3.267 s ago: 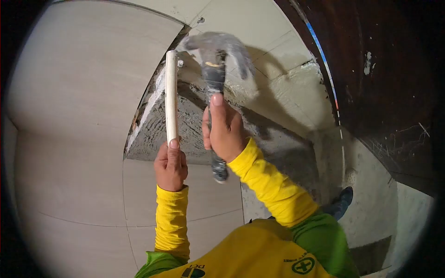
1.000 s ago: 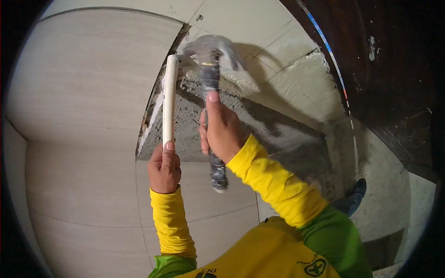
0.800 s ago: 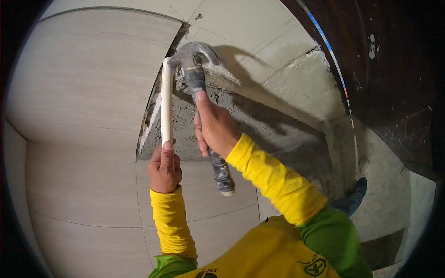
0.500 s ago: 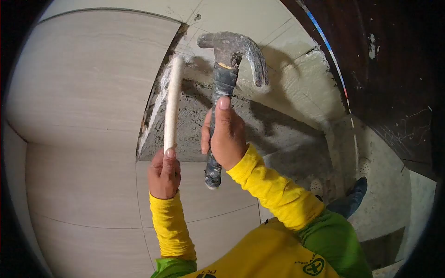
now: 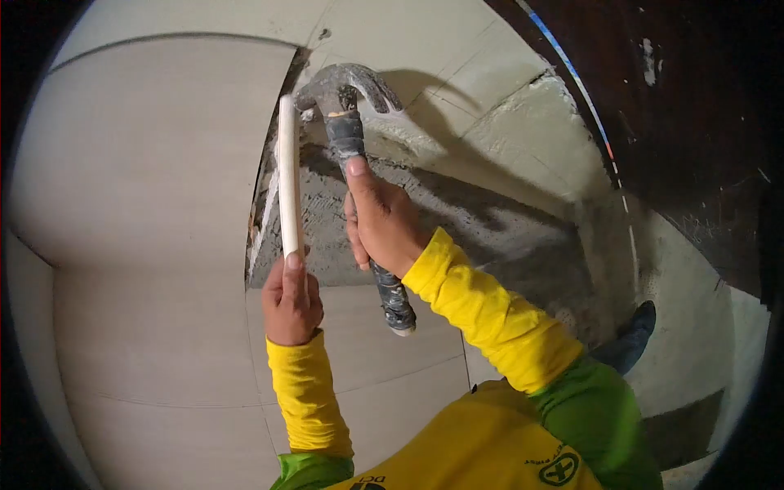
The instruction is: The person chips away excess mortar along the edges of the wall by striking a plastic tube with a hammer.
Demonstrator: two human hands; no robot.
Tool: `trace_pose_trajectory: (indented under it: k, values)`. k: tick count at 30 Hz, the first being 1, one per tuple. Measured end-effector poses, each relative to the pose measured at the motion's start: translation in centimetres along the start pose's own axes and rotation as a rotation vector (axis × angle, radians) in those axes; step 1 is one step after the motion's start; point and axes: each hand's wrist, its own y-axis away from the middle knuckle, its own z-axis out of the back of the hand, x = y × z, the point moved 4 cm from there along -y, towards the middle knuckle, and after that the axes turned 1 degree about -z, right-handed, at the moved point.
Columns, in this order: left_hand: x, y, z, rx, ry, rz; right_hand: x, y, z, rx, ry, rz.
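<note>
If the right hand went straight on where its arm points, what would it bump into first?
Probably the pale strip in the left hand: the right hand, gripping the hammer, points up and left in the picture, toward it. The hammer's head looks beside the strip's top, though depth is unclear.

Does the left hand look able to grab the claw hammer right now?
Probably not: the left hand is gripping the pale strip, and the claw hammer, though close by, is held by the right hand.
</note>
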Motion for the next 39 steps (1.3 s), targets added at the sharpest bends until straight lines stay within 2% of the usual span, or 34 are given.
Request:
trace_pose_trajectory:
  k: [4, 8, 16, 18, 24, 28, 31, 34, 37, 39]
  values:
    - [0.0, 1.5, 0.8, 0.030, -0.082, 0.033, -0.4, 1.4, 1.3, -0.096, -0.125, 0.063]
    - [-0.2, 1.2, 0.2, 0.054, -0.185, -0.098, -0.4, 2.5, 2.9, -0.146, -0.166, 0.112]
    - [-1.7, -0.6, -1.9, 0.036, -0.223, -0.219, -0.2, 2.7, 3.4, -0.154, -0.129, 0.202]
    - [-2.0, -0.6, -1.8, 0.037, -0.208, -0.217, 0.7, 2.6, 2.9, -0.199, -0.082, 0.375]
    - [-1.8, -0.8, -2.6, 0.064, -0.145, -0.183, 1.5, 2.1, 1.7, -0.262, -0.007, 0.564]
    - [-1.0, -1.8, -2.3, 0.104, -0.106, -0.182, 1.5, 1.6, 1.3, -0.276, -0.053, 0.564]
    - [-0.4, -2.4, -1.9, 0.120, -0.120, -0.265, 0.2, 0.1, 1.4, -0.286, -0.035, 0.527]
    - [-0.1, -2.8, -1.5, 0.105, -0.144, -0.268, -0.2, -0.6, 2.0, -0.218, 0.102, 0.380]
    - [0.4, -2.9, -1.4, 0.120, -0.124, -0.263, -0.1, 0.8, 1.8, -0.215, -0.016, 0.403]
    - [0.4, -2.8, -1.6, 0.051, -0.151, -0.281, -0.4, 0.5, 1.4, -0.231, -0.056, 0.416]
